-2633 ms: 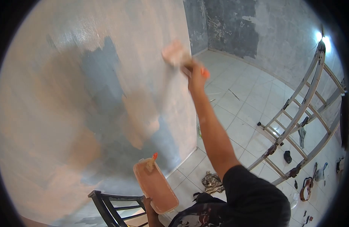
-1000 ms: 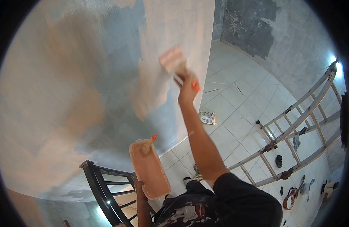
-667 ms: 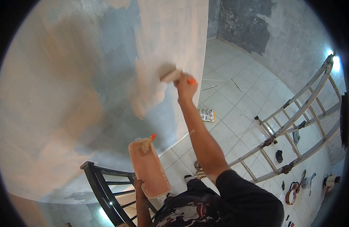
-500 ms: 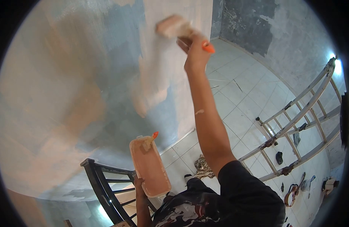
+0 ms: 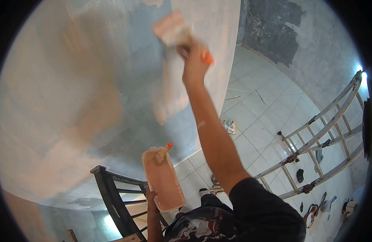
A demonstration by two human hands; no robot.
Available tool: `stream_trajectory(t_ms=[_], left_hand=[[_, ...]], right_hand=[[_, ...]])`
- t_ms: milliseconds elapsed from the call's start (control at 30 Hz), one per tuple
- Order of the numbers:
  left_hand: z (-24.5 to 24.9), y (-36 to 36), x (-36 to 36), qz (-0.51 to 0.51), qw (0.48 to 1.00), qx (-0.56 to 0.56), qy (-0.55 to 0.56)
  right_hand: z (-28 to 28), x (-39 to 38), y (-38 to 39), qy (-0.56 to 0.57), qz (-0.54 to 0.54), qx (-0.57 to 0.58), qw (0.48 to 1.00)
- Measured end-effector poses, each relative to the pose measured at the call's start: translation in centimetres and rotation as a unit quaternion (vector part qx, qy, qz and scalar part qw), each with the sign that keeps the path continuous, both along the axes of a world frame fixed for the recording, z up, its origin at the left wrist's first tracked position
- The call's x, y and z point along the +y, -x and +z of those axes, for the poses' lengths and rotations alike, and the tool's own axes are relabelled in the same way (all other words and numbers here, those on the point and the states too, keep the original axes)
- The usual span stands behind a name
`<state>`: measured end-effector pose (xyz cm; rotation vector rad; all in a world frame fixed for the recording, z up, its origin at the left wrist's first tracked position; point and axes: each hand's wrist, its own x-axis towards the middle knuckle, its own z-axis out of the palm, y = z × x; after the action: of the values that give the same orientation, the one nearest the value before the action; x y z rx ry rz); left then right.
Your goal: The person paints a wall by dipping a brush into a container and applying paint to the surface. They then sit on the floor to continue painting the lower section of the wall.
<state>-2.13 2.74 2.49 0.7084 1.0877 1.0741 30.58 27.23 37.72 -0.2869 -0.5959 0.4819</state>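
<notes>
My right hand (image 5: 192, 60) is raised high and grips the orange handle of a wide paint brush (image 5: 171, 30), whose pale bristles press against the wall (image 5: 73, 92). The wall is grey-blue with patches of fresh peach paint. Low down, my left hand (image 5: 151, 197) holds a long paint tray (image 5: 163, 181) coated in peach paint from below. A small brush with an orange tip (image 5: 163, 151) lies at the tray's far end.
A black chair back (image 5: 113, 189) stands under the tray, by the wall. A wooden ladder (image 5: 319, 137) lies on the white tiled floor at right, with small tools and rags around it. A printed paper (image 5: 229, 126) lies on the tiles.
My right hand swept the brush down the wall to about mid height, then up again; it now sits high and a little further left. The tray has stayed nearly still.
</notes>
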Motion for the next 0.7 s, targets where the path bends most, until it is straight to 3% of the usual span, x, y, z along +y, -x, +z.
stream_trajectory(t_ms=[133, 267, 433, 500, 567, 700], left_hand=[[0.2, 0.3, -0.9, 0.007, 1.0, -0.01, 0.02], [0.9, 0.8, -0.8, -0.002, 1.0, -0.007, 0.01], [1.2, 0.9, -1.2, 0.028, 0.999, -0.019, 0.008], [-0.1, 1.7, -1.7, 0.017, 1.0, -0.011, 0.014], [0.6, 1.8, -2.1, 0.016, 1.0, -0.005, 0.016], [0.0, 2.0, -2.3, 0.001, 1.0, -0.015, 0.016]], right_hand=[[-15.6, -4.9, 3.0, 0.19, -0.001, 0.086, 0.978], [-17.5, -5.2, 3.2, 0.279, -0.018, 0.127, 0.952], [-4.7, -1.6, 1.3, 0.194, -0.109, -0.042, 0.974], [2.3, -1.6, 1.2, 0.063, -0.101, -0.044, 0.992], [7.1, -3.0, 0.7, 0.027, -0.05, -0.06, 0.997], [6.0, -2.2, 0.2, -0.032, -0.01, -0.059, 0.998]])
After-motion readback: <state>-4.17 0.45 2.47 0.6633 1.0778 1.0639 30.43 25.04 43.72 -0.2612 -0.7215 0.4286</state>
